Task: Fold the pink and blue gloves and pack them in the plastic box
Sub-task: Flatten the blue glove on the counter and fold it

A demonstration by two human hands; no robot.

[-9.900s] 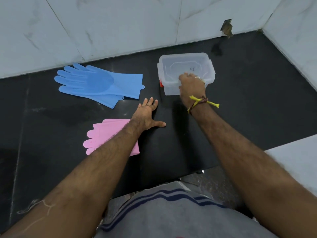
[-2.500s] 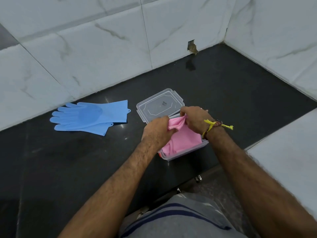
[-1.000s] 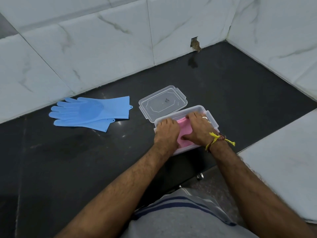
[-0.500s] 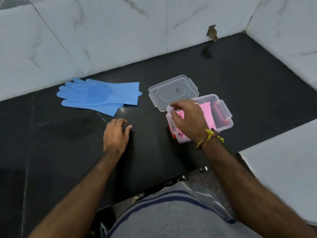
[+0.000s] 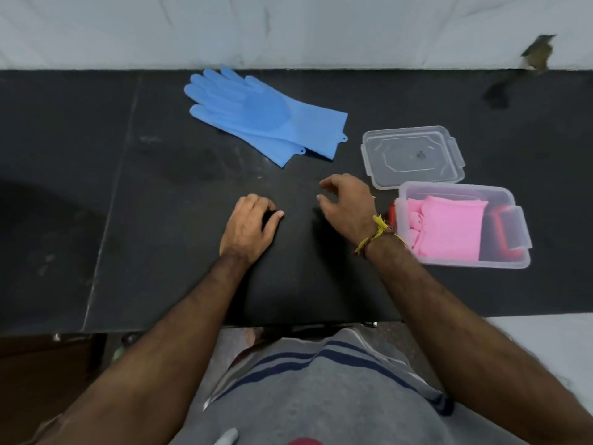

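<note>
The folded pink gloves (image 5: 446, 229) lie inside the clear plastic box (image 5: 523, 239) at the right of the black counter. Its clear lid (image 5: 414, 155) rests flat just behind the box. The blue gloves (image 5: 266, 114) lie stacked and unfolded at the back of the counter, fingers pointing left. My left hand (image 5: 248, 228) rests on the counter with fingers curled under, holding nothing. My right hand (image 5: 348, 203) hovers left of the box, fingers loosely apart and empty, in front of the blue gloves' cuffs.
White marble wall tiles (image 5: 288, 27) run along the back, with a chipped hole (image 5: 537, 54) at the right. A white ledge (image 5: 545, 332) sits at the front right. The counter's front edge (image 5: 192, 329) is close to my body.
My right hand has left the box and moved left over the counter. The pink gloves stay in the box. The view has shifted, and my left hand stays resting on the counter.
</note>
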